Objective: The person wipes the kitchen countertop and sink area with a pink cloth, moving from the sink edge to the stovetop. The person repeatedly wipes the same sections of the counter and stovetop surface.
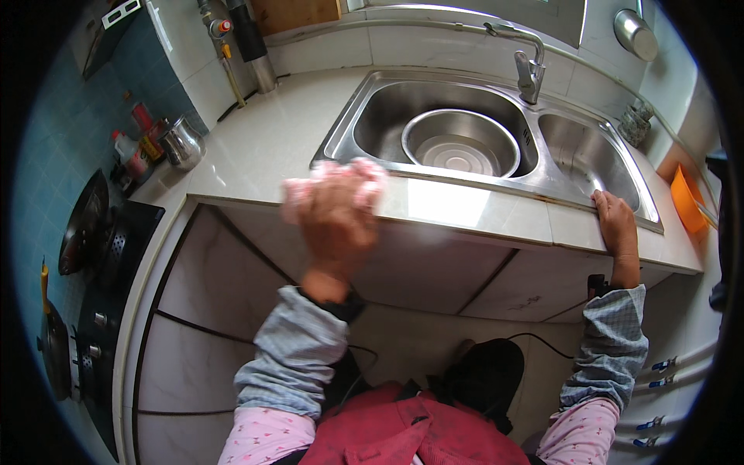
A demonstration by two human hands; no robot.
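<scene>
My left hand (340, 224) is closed around a crumpled pink-and-white cloth (302, 192), blurred, at the front edge of the pale countertop (256, 157), just left of the sink. My right hand (617, 222) rests on the front rim of the sink's smaller bowl (587, 154), fingers curled over the edge, with no object visible in it. Between them stretches the stainless steel double sink (430, 170). A round steel basin (412, 136) with some water in it sits in the larger bowl, below the single-lever faucet (529, 70).
To the left, a black gas stove (96, 317) carries a wok (87, 224) and a yellow-handled pan (55, 349). A steel jug (182, 145) and several bottles (132, 157) stand in the corner. An orange plastic container (687, 200) leans at the right wall. Pipes with blue valves (662, 382) project at lower right.
</scene>
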